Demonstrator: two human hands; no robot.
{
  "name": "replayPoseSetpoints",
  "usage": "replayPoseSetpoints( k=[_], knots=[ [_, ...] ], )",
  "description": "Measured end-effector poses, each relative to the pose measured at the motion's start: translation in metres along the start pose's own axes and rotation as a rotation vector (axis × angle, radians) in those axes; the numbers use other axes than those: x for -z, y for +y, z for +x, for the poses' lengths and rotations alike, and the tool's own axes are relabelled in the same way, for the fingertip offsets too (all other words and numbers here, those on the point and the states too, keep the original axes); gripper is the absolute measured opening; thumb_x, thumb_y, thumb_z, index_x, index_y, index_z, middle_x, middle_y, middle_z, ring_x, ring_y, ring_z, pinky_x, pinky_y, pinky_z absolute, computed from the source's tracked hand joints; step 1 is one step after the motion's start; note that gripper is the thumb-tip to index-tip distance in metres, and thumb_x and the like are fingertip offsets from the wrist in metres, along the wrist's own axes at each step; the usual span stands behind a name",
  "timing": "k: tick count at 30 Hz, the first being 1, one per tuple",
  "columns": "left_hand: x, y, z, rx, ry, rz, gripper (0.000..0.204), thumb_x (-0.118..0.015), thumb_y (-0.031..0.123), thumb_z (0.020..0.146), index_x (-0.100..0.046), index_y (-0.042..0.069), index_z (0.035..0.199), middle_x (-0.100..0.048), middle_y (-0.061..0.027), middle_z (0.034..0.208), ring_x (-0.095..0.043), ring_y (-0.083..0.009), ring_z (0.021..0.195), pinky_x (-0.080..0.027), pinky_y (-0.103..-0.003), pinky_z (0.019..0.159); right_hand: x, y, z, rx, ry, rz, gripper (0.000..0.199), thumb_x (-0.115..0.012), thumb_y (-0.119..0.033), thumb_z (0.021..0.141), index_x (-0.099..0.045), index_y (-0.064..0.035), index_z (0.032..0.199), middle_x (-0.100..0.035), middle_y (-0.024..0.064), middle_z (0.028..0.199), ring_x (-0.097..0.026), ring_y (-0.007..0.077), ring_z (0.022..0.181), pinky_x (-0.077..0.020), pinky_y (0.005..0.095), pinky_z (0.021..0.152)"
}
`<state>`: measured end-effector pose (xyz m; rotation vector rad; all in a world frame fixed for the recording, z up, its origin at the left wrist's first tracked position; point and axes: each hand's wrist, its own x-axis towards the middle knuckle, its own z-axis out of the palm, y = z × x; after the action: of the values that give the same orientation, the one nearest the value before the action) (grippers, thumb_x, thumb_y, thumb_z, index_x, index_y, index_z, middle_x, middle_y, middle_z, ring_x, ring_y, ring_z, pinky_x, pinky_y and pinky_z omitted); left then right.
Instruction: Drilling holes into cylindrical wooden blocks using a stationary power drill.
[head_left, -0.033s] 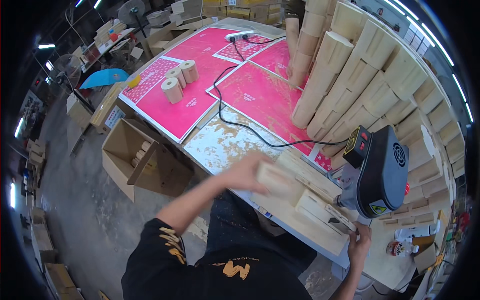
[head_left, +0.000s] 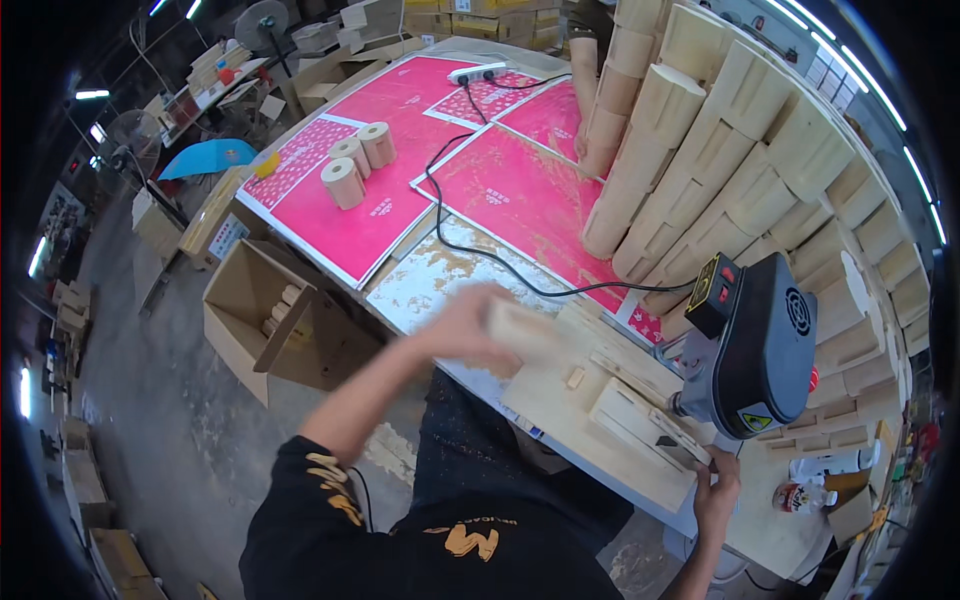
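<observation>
My left hand [head_left: 465, 325], smeared by motion, is closed round a pale wooden block [head_left: 522, 330] with a rounded side, above the near end of a flat wooden board [head_left: 540, 385]. Fixed on that board is a wooden jig [head_left: 640, 420] with a long raised rail. My right hand [head_left: 718, 485] grips the jig's far right end, fingers bent round its edge. Over the jig stands a dark grey drill-press-like machine [head_left: 765, 340], its chuck close to the rail. A small wooden piece [head_left: 575, 378] lies on the board beside the jig.
Tall stacks of grooved wooden cylinders [head_left: 690, 190] rise behind the machine. Three short wooden cylinders [head_left: 343, 184] stand on pink sheets [head_left: 340, 225]. A black cable [head_left: 470, 250] crosses the dusty table. At left sits an open carton [head_left: 240, 290]. Another person's arm [head_left: 583, 80] reaches in at the back.
My left hand has moved left with the wooden block, away from the jig. The small wooden piece on the board has come into view. My right hand stays at the jig's end.
</observation>
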<state>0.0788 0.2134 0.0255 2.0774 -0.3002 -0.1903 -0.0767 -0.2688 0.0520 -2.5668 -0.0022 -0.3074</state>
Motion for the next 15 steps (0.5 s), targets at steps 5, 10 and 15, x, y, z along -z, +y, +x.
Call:
replayPoseSetpoints(
  k=[5,10,15],
  knots=[
    [0.177,-0.053,0.021,0.14,0.769,0.81,0.07,-0.088,0.028,0.059,-0.063,0.003,0.119,-0.063,-0.0215,0.122,-0.064,-0.037,0.108,-0.052,-0.046,0.091,-0.023,-0.012,0.006,0.047,0.0,0.02,0.035,-0.073,0.003,0.081,-0.067,-0.0005,0.115,-0.067,0.0182,0.107,-0.066,0.0347,0.096,-0.0561,0.038,0.076],
    [0.226,-0.099,0.061,0.579,0.66,0.813,0.08,-0.081,0.031,0.072,-0.05,0.007,0.143,-0.047,-0.0273,0.143,-0.046,-0.0448,0.133,-0.044,-0.052,0.106,-0.027,-0.021,0.004,0.002,0.084,0.04,0.032,-0.071,0.004,0.081,-0.066,-0.0003,0.113,-0.065,0.0183,0.107,-0.069,0.0315,0.091,-0.0569,0.037,0.073],
    [0.18,-0.028,0.147,-0.061,0.716,0.686,0.076,-0.082,0.04,0.079,-0.055,0.0,0.137,-0.055,-0.0269,0.14,-0.053,-0.0416,0.129,-0.043,-0.05,0.107,-0.023,-0.024,0.0,-0.06,0.111,0.053,0.033,-0.072,0.002,0.082,-0.066,-0.0007,0.114,-0.063,0.0179,0.108,-0.069,0.0327,0.09,-0.056,0.0375,0.073]
  ],
)
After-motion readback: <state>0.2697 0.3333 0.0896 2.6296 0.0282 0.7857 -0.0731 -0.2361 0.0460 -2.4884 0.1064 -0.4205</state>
